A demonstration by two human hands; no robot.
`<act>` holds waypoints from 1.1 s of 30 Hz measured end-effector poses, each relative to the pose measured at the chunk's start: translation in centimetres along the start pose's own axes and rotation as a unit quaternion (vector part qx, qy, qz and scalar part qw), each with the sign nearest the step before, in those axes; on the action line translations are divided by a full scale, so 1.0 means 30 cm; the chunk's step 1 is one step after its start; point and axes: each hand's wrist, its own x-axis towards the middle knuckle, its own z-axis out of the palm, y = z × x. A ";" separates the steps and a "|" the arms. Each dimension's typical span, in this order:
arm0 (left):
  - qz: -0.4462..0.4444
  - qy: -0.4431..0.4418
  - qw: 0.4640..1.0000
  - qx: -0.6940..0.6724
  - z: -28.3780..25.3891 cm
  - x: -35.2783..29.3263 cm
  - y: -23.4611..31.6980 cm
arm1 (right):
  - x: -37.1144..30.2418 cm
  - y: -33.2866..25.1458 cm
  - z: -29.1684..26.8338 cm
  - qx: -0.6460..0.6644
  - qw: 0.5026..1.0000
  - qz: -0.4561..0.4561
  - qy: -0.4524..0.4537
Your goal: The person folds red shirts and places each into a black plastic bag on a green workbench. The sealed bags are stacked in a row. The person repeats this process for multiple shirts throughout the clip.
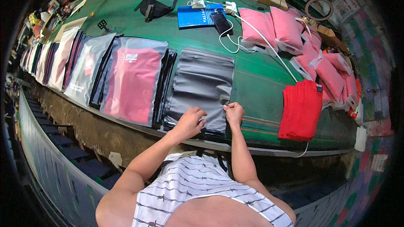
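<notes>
Left hand: the left hand [190, 122] is over the lower part of the stack of black bags [203, 80], its fingers loosely curled, thumb and forefinger apart; whether they touch the plastic, I cannot tell.
Right hand: the right hand [234, 114] is at the stack's lower right edge, thumb and forefinger pinching the edge of the top bag [216, 115].
Black stack: flat on the green bench [256, 101], at its near edge, in front of the person.
Left of stack: a clear bag with a pink-red filling [132, 84] lies on a pile, more piles beyond.
Right of stack: folded red cloth [301, 111], well apart; pink packages [259, 27] farther back.
Behind stack: a dark phone [221, 22] partly over a blue package [191, 20].
</notes>
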 end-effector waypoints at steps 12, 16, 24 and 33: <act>-0.036 -0.074 0.996 0.030 0.137 0.037 0.103 | 0.168 0.210 -0.285 -0.007 0.995 -0.023 0.097; -0.018 -0.064 0.997 0.039 0.133 0.044 0.081 | 0.227 0.292 -0.459 -0.129 0.987 -0.017 0.098; 0.016 -0.107 0.994 0.021 0.144 0.078 0.085 | 0.279 0.342 -0.575 -0.192 0.962 -0.036 0.190; 0.043 -0.140 0.989 -0.021 0.231 0.150 0.153 | 0.097 0.282 -0.563 -0.127 0.970 -0.119 0.169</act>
